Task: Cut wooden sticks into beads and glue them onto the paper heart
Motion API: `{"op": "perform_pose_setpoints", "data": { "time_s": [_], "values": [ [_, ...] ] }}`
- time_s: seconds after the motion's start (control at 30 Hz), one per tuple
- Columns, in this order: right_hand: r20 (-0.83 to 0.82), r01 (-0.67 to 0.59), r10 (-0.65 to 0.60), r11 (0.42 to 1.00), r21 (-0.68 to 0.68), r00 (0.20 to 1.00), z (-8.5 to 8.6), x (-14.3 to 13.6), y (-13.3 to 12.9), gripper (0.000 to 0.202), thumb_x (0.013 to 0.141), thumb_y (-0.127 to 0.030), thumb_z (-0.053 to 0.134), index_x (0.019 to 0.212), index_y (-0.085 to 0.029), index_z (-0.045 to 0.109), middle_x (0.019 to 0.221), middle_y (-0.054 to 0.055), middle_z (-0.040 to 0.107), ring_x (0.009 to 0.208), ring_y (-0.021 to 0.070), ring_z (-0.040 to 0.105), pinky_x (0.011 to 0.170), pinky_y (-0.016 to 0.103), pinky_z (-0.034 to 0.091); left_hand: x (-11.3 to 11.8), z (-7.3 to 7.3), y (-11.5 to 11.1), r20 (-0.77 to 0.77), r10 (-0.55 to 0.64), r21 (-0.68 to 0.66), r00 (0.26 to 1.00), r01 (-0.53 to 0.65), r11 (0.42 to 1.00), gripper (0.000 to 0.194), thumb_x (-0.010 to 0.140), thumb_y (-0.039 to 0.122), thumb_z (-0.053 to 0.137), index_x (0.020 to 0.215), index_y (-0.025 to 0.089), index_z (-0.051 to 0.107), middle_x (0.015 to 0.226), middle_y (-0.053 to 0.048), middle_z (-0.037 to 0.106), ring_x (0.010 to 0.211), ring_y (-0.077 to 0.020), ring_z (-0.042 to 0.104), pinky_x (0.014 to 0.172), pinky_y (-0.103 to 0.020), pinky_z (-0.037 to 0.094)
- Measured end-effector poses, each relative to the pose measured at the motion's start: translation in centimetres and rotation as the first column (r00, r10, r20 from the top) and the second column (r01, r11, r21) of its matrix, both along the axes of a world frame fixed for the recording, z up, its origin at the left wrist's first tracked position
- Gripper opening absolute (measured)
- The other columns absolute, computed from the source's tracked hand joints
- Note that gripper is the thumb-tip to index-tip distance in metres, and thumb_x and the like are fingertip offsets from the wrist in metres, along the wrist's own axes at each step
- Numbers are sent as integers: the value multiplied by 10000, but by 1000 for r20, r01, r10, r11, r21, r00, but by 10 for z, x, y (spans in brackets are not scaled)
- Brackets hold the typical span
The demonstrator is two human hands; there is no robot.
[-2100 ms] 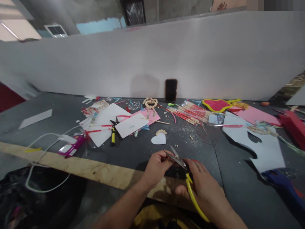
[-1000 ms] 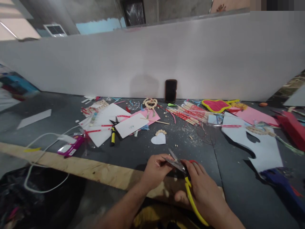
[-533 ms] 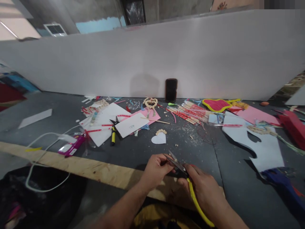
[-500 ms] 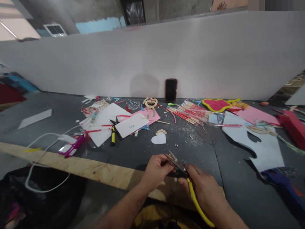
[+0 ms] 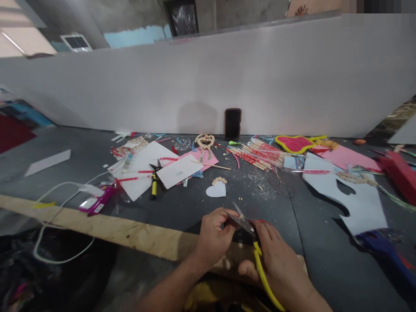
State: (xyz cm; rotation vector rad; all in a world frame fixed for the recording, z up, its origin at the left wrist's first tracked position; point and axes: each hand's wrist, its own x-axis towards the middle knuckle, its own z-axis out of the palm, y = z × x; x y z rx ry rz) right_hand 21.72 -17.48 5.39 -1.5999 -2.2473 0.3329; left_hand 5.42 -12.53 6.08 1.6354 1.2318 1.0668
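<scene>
My right hand grips a pair of scissors with long yellow handles. Their metal blades point up and left, spread apart, with one blade close against my left fingertips. My left hand is closed in a pinch at the table's front edge; whatever small thing lies between its fingertips is too hidden to name. Beyond both hands, a white paper heart rests on the dark table, touching a curved row of small pale wooden pieces. A few tiny pale bits lie near the blade tips.
Yellow-handled pliers lie left beside white paper. Red-and-cream sticks are heaped behind, below a propped phone. A cut white sheet and a blue-handled tool lie right. A magenta glue gun-like item sits left.
The scissor blades have spread wider, and my right thumb has moved away from the handle, down and left. My left hand stays almost in place, still pinched.
</scene>
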Motion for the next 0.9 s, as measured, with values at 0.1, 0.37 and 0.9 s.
{"op": "perform_pose_setpoints", "data": {
  "time_s": [0.1,0.37,0.9],
  "values": [
    [42,1,-3,998,58,999,-3,3,0,538,742,-367,557,1201,-157,372,1051,143,563,965,274,551,823,447,456,0,1,0,51,-44,-63,998,47,997,130,745,154,543,733,132,671,733,-46,673,686,-144,599,660,-216,454],
    [66,-18,11,995,99,998,-2,4,1,506,765,-371,527,1201,-141,411,1018,139,597,925,261,580,761,394,494,-2,8,3,234,-109,-277,966,174,945,93,702,178,583,661,106,625,598,-20,594,580,-115,520,563,-199,409],
    [123,76,-71,997,-34,990,-3,2,-1,273,893,-419,330,986,-218,490,794,36,645,615,172,617,508,257,417,-2,-8,2,227,-58,-294,972,125,948,126,739,227,579,755,124,651,719,-37,645,691,-148,567,655,-229,450]
  ]
}}
